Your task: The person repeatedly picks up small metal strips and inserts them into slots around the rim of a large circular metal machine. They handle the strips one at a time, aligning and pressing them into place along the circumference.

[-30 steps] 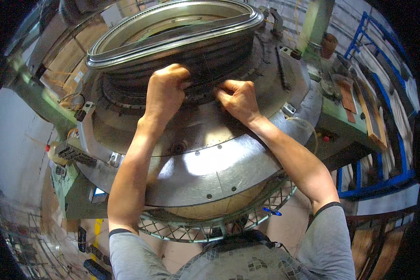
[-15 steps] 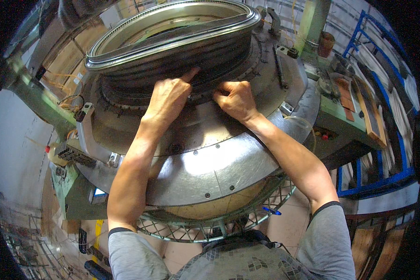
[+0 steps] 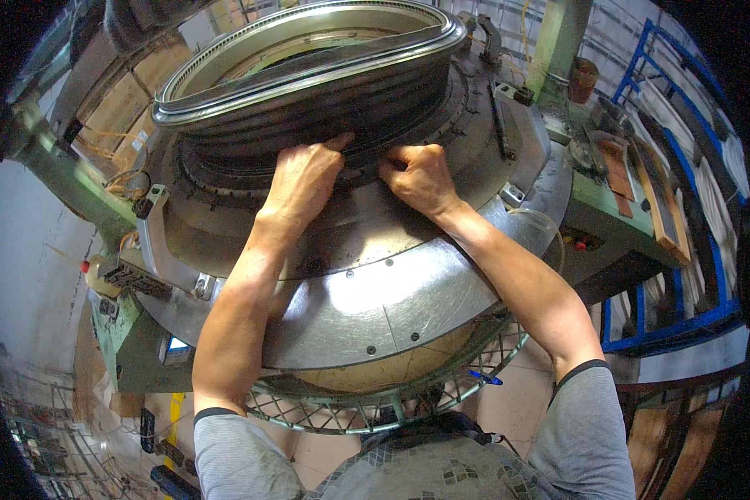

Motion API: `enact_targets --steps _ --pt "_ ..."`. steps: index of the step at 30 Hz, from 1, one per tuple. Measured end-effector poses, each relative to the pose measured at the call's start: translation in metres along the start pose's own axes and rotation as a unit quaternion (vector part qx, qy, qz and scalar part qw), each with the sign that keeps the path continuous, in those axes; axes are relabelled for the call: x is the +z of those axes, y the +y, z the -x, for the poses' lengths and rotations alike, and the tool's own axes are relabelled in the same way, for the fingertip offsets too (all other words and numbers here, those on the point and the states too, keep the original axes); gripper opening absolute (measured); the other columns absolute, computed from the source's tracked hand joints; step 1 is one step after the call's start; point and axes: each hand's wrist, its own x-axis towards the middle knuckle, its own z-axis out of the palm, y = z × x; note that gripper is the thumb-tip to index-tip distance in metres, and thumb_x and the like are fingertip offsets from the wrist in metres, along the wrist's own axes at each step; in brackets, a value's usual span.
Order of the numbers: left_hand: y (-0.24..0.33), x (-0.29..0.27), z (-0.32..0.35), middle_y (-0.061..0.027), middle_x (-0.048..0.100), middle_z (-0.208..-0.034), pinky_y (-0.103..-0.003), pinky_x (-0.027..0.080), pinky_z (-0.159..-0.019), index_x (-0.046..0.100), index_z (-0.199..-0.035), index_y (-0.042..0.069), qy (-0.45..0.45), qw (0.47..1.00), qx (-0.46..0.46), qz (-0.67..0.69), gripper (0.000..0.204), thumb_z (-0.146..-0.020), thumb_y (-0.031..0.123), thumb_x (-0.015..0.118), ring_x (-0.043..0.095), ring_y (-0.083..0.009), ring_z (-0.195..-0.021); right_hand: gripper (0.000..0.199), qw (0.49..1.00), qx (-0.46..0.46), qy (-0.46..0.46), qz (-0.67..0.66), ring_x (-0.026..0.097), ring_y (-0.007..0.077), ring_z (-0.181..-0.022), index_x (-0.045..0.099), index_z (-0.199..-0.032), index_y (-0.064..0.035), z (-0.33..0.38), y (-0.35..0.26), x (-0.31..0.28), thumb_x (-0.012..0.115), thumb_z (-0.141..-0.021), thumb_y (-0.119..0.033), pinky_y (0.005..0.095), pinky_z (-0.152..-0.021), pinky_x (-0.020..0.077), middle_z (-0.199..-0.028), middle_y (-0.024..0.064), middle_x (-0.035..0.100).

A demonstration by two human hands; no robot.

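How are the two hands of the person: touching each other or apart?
Apart: the head view shows a gap between left hand and right hand.

Spreads as a round steel bed (image 3: 333, 312), polished along the near rim. Carries a dark-walled cylinder (image 3: 308, 108) at the far side, a dark bar (image 3: 498, 125) to the right, metal blocks (image 3: 512, 195) near both edges. At right, as a green bench (image 3: 633, 223), bears a reddish-brown flat piece (image 3: 618, 171) and a wood-edged board (image 3: 673, 233).

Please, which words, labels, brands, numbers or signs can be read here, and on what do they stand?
None can be read.
Round machine: no readable text.
Small lit screen, lower left: too small to make out.
White patch, upper left: too small and blurred.
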Motion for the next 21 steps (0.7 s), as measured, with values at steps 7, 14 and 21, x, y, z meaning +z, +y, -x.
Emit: enact_targets --steps 7,14,21 --pt "0.005 -0.006 0.000 -0.0235 0.068 -0.079 -0.050 0.058 -0.065 0.064 -0.131 0.012 0.007 1.000 -0.007 0.009 0.057 -0.077 -0.005 0.058 0.069 -0.0414 -0.072 0.016 0.995 -0.043 0.004 0.087 0.066 0.0421 -0.064 0.067 -0.072 0.0017 -0.001 0.007 0.010 0.068 -0.080 -0.012 0.0457 -0.057 0.0513 -0.070 0.0262 0.063" --pt "0.004 -0.023 0.002 -0.0197 0.068 -0.073 -0.043 0.058 -0.061 0.069 -0.066 0.004 0.019 0.998 0.022 -0.062 0.008 -0.073 0.002 0.066 0.071 -0.0347 -0.070 0.017 0.994 -0.004 0.030 0.108 0.068 0.0413 -0.072 0.072 -0.079 -0.0021 -0.041 0.020 0.033 0.068 -0.086 -0.016 0.0462 -0.063 0.0547 -0.077 0.0254 0.066" --pt "-0.001 -0.025 0.004 -0.0218 0.065 -0.071 -0.049 0.055 -0.063 0.066 -0.069 0.003 0.044 0.999 0.015 -0.015 0.007 -0.068 -0.004 0.064 0.067 -0.0413 -0.071 0.022 0.992 -0.019 0.077 0.102 0.070 0.0381 -0.072 0.076 -0.085 -0.0057 -0.053 0.021 0.033 0.073 -0.087 -0.027 0.0447 -0.065 0.0557 -0.080 0.0226 0.069"
